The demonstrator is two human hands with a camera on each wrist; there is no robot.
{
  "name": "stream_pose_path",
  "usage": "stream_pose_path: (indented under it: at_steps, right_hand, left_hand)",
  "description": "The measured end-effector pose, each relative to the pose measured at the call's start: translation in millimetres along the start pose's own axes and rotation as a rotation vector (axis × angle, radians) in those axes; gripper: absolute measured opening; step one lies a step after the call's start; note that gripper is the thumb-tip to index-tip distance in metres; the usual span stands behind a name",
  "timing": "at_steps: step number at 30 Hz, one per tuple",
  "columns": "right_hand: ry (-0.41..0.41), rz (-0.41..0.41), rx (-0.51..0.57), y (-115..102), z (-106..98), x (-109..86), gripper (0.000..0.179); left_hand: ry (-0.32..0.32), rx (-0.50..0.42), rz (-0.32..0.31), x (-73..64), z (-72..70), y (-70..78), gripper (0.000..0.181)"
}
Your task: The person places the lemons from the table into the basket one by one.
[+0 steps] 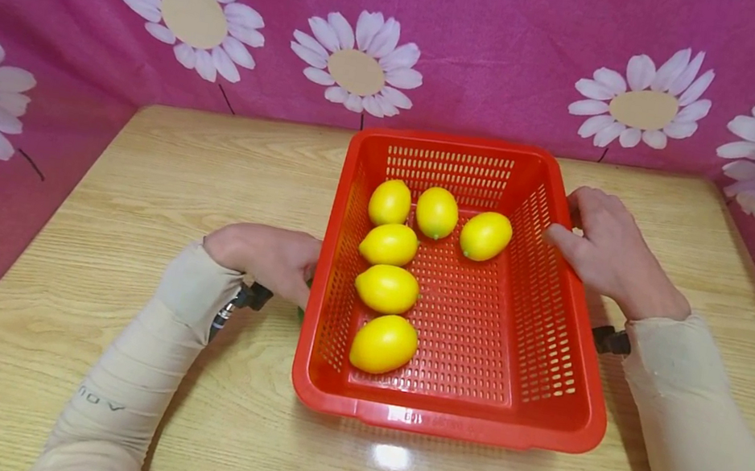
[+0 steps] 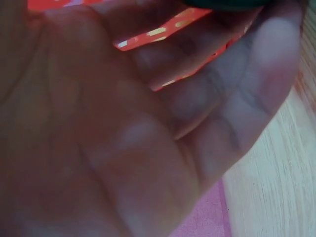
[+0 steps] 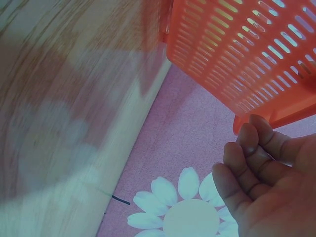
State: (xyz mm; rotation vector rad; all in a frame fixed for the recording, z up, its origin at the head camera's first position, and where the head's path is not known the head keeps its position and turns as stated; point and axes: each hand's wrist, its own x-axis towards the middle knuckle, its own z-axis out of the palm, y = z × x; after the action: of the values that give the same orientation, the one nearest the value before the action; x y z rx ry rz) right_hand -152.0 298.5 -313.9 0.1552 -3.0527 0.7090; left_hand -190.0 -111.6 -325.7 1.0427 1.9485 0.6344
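A red plastic basket point(image 1: 445, 422) with slotted walls stands in the middle of the head view. Several yellow lemons point(image 1: 386, 289) lie in it, most lined up along its left wall and others near the back. My right hand point(image 1: 613, 250) grips the right rim, thumb over the inner side and fingertips point(image 3: 248, 136) under the lip outside. At the left wall, my left hand point(image 1: 271, 259) has its fingers curled round a dark green thing point(image 2: 227, 4), mostly hidden by the hand and basket; I cannot tell its kind.
A light wooden table point(image 1: 137, 175) lies under the basket. Behind it and at both sides hangs a magenta cloth point(image 1: 479, 47) printed with large white daisies. Beige sleeves point(image 1: 131, 362) cover both forearms, with dark wrist cameras point(image 1: 254, 296) below the wrists.
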Motion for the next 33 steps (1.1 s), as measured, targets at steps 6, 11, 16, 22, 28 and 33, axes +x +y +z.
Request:
stream_pose_path:
  at_steps: [6,11,16,22,28,33]
  right_hand:
    - [0.008,-0.012,0.007,0.2,-0.2,0.3,0.034]
    - [0.041,-0.049,-0.021,1.2,0.8,0.7,0.031]
    - [0.044,-0.051,-0.026,1.5,0.9,0.9,0.031]
    - [0.031,-0.033,-0.022,1.7,-0.1,0.7,0.033]
    - [0.032,-0.035,-0.016,1.8,-0.1,0.4,0.033]
    - [0.018,-0.025,-0.007,1.3,-0.2,0.5,0.034]
  left_hand:
    - [0.071,0.052,-0.06,-1.3,-0.5,0.8,0.043]
    - [0.046,0.009,-0.015,-0.5,-1.4,-0.3,0.052]
    - [0.021,-0.014,0.037,1.6,-1.3,-0.5,0.067]
    - [0.071,0.084,0.007,3.5,-0.4,-0.4,0.054]
    - [0.085,0.106,-0.006,5.0,0.4,-0.8,0.046]
    - [0.087,0.107,-0.002,5.1,0.6,-1.6,0.046]
